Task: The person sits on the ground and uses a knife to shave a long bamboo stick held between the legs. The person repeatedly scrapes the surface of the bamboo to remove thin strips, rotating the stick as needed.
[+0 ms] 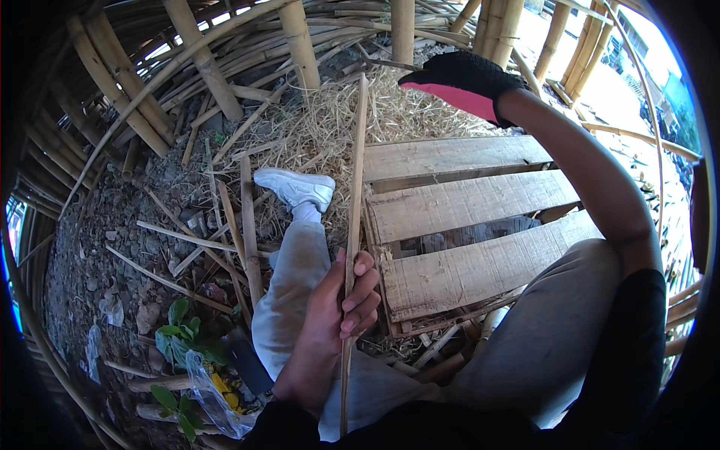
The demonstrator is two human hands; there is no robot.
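Around strip [358, 165] and tool [390, 64] — both hands [341, 304] [469, 84] curled closed.

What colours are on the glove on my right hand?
The glove is black with a bright pink section, shown best in the head view.

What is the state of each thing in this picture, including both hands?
Long, thin, tan strip: gripped, nearly upright in view
Bare left hand: closed around the strip
Slim dark tool: held, exact kind unclear
Right hand in black-and-pink glove: closed on the tool
Pale wooden platform: slatted, with open gaps
White shoe: worn
Clear thin plastic bag: crumpled
Straw-coloured curly shavings: loose, heaped
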